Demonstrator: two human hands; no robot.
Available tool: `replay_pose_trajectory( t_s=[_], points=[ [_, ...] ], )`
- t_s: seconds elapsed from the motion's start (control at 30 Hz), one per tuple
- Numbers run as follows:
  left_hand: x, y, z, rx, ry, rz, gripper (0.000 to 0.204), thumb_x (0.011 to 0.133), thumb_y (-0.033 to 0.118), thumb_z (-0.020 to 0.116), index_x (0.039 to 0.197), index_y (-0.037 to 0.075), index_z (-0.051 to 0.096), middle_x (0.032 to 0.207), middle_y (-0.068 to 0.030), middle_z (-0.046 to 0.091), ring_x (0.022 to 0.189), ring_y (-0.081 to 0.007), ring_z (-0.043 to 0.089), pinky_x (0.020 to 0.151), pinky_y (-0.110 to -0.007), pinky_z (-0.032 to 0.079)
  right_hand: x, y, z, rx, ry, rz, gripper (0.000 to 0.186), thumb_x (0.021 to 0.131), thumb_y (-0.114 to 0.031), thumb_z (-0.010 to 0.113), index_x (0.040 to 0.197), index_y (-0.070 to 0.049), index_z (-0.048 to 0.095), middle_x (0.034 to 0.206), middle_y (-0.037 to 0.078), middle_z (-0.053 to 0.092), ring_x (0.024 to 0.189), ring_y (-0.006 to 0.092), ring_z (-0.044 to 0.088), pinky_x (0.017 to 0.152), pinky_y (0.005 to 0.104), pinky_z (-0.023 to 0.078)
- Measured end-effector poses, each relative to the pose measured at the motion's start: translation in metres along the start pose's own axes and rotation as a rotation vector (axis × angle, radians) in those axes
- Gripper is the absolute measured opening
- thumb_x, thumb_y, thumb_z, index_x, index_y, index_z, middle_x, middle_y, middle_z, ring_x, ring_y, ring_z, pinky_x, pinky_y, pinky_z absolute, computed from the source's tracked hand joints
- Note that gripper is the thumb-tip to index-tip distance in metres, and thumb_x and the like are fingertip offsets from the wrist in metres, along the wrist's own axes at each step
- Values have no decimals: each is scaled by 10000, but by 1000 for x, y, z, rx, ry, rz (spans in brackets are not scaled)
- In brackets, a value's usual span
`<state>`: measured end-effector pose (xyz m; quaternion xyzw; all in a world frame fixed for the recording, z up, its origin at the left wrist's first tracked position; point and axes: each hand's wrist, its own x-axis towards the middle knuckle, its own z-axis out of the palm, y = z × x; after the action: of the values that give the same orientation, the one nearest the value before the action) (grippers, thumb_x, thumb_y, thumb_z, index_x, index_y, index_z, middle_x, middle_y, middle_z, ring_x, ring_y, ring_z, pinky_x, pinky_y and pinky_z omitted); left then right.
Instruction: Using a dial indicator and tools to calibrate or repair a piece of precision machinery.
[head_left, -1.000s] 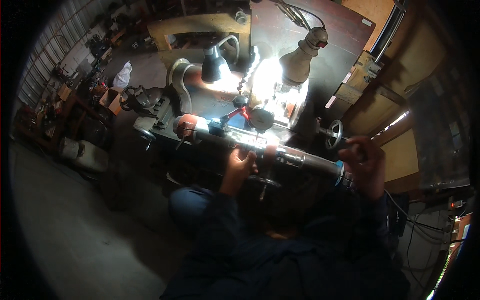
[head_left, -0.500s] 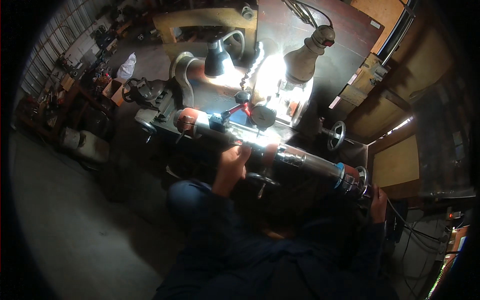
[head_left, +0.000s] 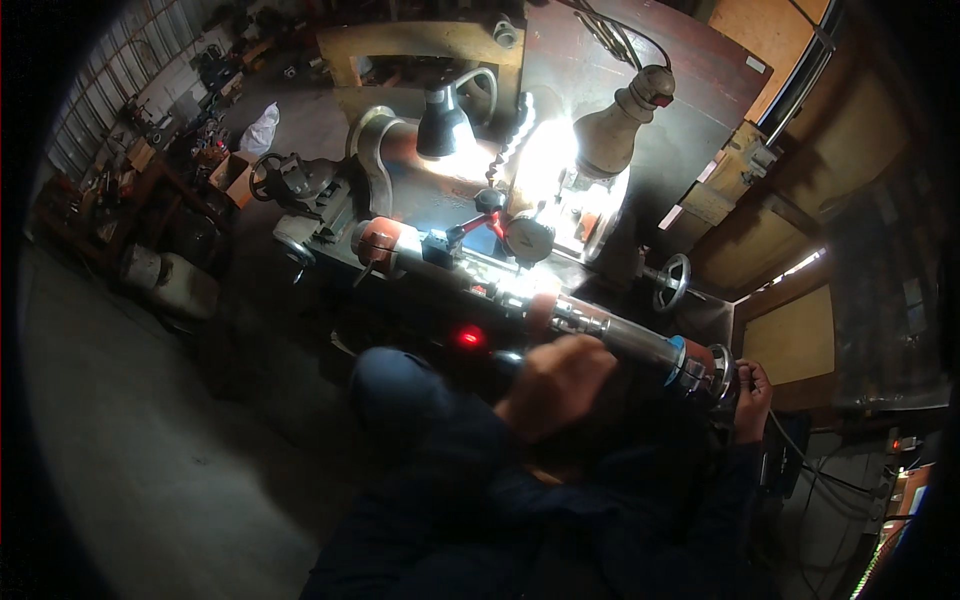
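My left hand (head_left: 562, 385) is in front of the machine, below the long metal tailstock barrel (head_left: 640, 341). Motion smears its fingers, and nothing in it can be made out. At the far right end, my right hand (head_left: 752, 400) has its fingers curled at the rim of a shiny handwheel (head_left: 721, 371). A round dial gauge (head_left: 529, 238) on a red-armed stand (head_left: 478, 222) sits over the brightly lit middle of the bed. The stand's dark base (head_left: 436, 246) rests on the machine.
A black lamp (head_left: 443, 122) and a beige lamp (head_left: 611, 130) shine onto the machine. Another handwheel (head_left: 671, 283) stands at the right, before wooden panels (head_left: 790, 322). A red light (head_left: 470, 337) glows under the bed. Cables (head_left: 835, 480) hang at the lower right.
My left hand has come away from the lit middle of the bed and moved right and toward me. The red light now shows. My right hand stays by the handwheel.
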<state>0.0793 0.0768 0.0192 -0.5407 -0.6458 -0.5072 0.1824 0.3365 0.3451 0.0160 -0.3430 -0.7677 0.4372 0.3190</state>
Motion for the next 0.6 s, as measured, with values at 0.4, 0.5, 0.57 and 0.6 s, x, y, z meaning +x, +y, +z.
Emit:
replay_pose_trajectory(
  t_s=[0.4, 0.5, 0.57, 0.6],
  points=[
    [-62, 12, 84, -403, -999, -105, 107, 839, 155, 639, 869, 75, 703, 886, -138, 700, 819, -335, 695, 704, -408, 559, 15, 54, 18, -191, -178, 131, 271, 979, -304, 561, 1039, -50, 630, 883, 39, 647, 776, 125, 609, 677, 288, 509],
    [-71, 2, 91, -296, -991, -80, 136, 843, 170, 637, 887, 61, 707, 856, -169, 702, 821, -358, 693, 721, -423, 560, 0, 71, 17, -50, -229, 201, 276, 950, -273, 576, 1083, -40, 639, 936, 56, 666, 841, 167, 635, 723, 322, 527],
    [-71, -5, 94, -251, -1056, -93, 190, 848, 199, 642, 941, 56, 727, 925, -182, 708, 846, -361, 699, 727, -457, 562, -8, 87, 15, -113, -163, 329, 272, 944, -261, 574, 1086, -39, 641, 958, 56, 668, 855, 185, 640, 739, 341, 532],
    [-71, -6, 95, -243, -1048, -84, 190, 848, 199, 642, 941, 56, 727, 925, -182, 708, 846, -361, 699, 727, -457, 562, -15, 96, 17, -270, -95, 246, 266, 954, -255, 559, 1082, -35, 637, 964, 47, 662, 853, 191, 636, 748, 349, 528]
  ],
)
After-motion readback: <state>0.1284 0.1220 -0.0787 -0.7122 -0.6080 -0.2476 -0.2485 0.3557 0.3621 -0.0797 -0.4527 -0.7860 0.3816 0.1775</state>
